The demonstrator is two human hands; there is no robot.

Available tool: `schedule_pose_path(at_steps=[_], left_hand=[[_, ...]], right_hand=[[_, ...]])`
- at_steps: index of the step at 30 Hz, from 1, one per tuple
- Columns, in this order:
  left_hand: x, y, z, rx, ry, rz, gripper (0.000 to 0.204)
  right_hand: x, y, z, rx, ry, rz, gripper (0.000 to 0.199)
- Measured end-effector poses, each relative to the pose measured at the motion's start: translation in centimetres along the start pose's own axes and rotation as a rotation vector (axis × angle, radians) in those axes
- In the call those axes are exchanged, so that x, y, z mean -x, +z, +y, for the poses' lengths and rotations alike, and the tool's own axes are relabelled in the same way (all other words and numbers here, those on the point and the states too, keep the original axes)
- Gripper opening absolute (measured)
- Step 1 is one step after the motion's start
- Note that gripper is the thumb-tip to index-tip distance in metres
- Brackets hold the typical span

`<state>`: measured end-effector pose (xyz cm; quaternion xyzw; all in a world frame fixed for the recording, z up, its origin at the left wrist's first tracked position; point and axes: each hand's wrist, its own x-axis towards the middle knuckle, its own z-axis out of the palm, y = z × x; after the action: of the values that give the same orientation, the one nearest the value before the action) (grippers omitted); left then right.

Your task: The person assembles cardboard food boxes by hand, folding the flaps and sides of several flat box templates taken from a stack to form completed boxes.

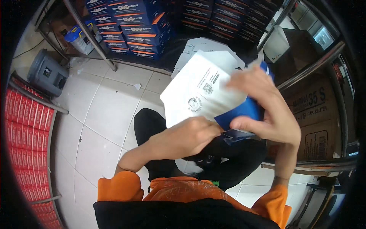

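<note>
A half-folded cardboard box [206, 86] is above my lap, its white face marked with small dark print and its outer side blue. At its lower corner, my left hand [190, 135] is closed with the fingertips pinching the edge. My right hand [263, 101] spans the blue side panel [244, 112]. Its thumb presses near the panel's lower edge, while the fingers, smeared by motion, lie over the upper part. The underside of the box is hidden by my hands.
Stacks of dark blue boxes [139, 32] fill the shelf ahead. Light flat cardboard [190, 47] lies behind the held box. Red packages [28, 126] line the left rack, near a grey bin [49, 72]. A large brown carton [314, 118] stands at right behind metal rails.
</note>
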<state>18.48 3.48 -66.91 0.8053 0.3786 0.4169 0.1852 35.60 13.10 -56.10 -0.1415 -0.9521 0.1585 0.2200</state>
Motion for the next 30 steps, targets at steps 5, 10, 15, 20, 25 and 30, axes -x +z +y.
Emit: schedule_pose_path(at_steps=[5, 10, 15, 20, 25, 30], left_hand=[[-1.6, -2.6, -2.9, 0.153, -0.392, -0.122, 0.011], [-2.8, -3.1, -3.5, 0.005, -0.242, -0.187, 0.011], [-3.5, -4.5, -0.7, -0.234, -0.242, -0.239, 0.012], [-3.0, -4.6, -1.7, -0.119, -0.266, -0.280, 0.013], [-2.9, -4.1, -1.9, -0.098, -0.269, -0.324, 0.013], [-2.9, -3.8, -1.7, -0.197, -0.253, -0.298, 0.013]], right_hand=[[2.9, 1.3, 1.7, -0.565, 0.339, 0.389, 0.011], [2.1, 2.0, 0.9, -0.080, 0.117, 0.245, 0.011], [2.3, 3.6, -0.1, 0.066, -0.029, 0.016, 0.013], [3.5, 3.9, 0.9, 0.156, 0.086, 0.278, 0.018], [2.8, 4.0, 0.6, 0.102, 0.048, 0.065, 0.015], [3.2, 4.7, 1.6, -0.105, 0.103, 0.021, 0.012]])
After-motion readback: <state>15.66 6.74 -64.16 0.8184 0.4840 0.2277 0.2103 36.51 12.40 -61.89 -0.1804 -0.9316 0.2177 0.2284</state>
